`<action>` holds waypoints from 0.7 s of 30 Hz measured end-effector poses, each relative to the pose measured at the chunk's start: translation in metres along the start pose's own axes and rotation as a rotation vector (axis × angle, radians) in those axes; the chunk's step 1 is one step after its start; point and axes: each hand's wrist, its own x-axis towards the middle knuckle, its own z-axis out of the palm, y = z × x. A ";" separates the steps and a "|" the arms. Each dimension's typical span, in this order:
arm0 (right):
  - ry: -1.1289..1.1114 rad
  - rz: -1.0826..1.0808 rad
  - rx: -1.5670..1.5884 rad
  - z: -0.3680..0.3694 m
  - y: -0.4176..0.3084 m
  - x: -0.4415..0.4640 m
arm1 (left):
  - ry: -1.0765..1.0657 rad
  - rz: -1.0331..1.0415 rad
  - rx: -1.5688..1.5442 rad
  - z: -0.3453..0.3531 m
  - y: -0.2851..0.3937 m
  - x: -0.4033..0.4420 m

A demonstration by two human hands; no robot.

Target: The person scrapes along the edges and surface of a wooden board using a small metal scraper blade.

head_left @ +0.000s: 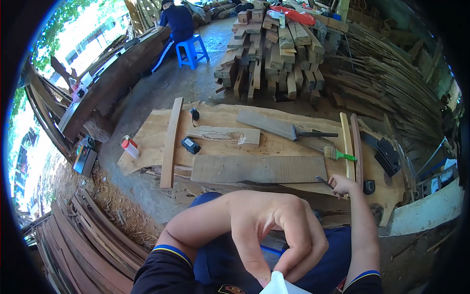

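Note:
Close to the camera, my left hand [279,225] is closed, its fingertips pinching the top of something white [281,284] at the bottom edge. Farther right, my right hand [341,186] grips a small dark tool [323,181] by the front edge of the wooden slab [215,115]. The tool's tip lies over the right end of a grey-brown board [259,169]. A green-handled brush [339,154] rests just beyond my right hand, near a yellowish wood strip [347,142]. Behind the board are a hammer [313,134] and a short piece of wood [225,134].
A light plank [172,142] crosses the slab's left part, beside a red-and-white bottle [130,148] and a black device [190,145]. A reddish strip [357,152] and black case [387,157] lie right. Beyond are stacked timber [274,54] and a person [176,22] on a blue stool [192,51].

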 end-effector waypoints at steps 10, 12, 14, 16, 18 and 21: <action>-0.047 0.008 0.132 0.009 0.009 0.020 | 0.035 -0.161 -0.165 -0.008 -0.037 -0.008; -0.038 0.012 0.102 0.010 0.002 0.016 | 0.083 -0.216 -0.279 -0.005 -0.050 -0.008; -0.012 -0.024 0.124 0.008 -0.001 0.012 | 0.095 -0.228 -0.327 -0.013 -0.060 -0.010; -0.005 -0.055 0.142 0.007 -0.007 0.002 | 0.135 -0.238 -0.353 -0.020 -0.067 -0.013; 0.001 -0.090 0.129 0.003 -0.014 -0.005 | 0.125 -0.233 -0.352 -0.030 -0.076 -0.019; 0.023 -0.108 -0.054 0.004 -0.015 0.000 | 0.143 -0.227 -0.346 -0.042 -0.082 -0.024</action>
